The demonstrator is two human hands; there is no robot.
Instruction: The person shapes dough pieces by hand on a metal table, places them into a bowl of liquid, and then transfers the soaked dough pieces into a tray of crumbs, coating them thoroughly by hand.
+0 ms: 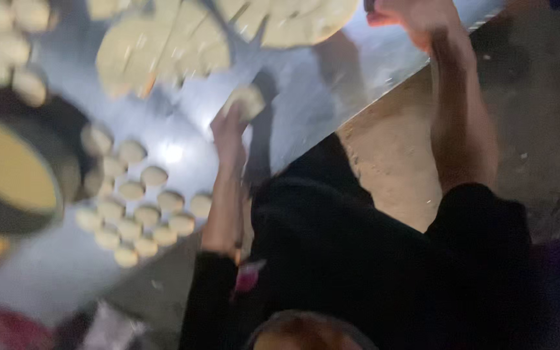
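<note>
The head view is tilted and blurred, so we read it with care. Our left hand (231,126) reaches out over the shiny metal table (306,110) and is closed around a small pale dough ball (247,100), which sits at the fingertips just above the table surface, near the middle of the frame. Our right hand (409,16) is at about one o'clock, at the far edge of the table by the top border; we cannot tell whether it is open or closed, or whether it holds anything, since part of it is cut off.

At about nine o'clock from the left hand, a cluster of dough balls (140,214) lies in loose rows on the table. Farther toward nine o'clock stands a dark round pan (66,162) with a yellowish filling. At eleven to twelve o'clock lie flattened dough rounds (163,45), overlapping each other. More balls sit at the top left corner.

We judge a few risks from here. The held ball is pinched only at the fingertips, so it could slip or get dented. The table edge runs close beside the hand, and a ball set down near it could roll off onto the dirt floor (390,162). The crowded rows leave little room, so a new ball could stick to a neighbour.
</note>
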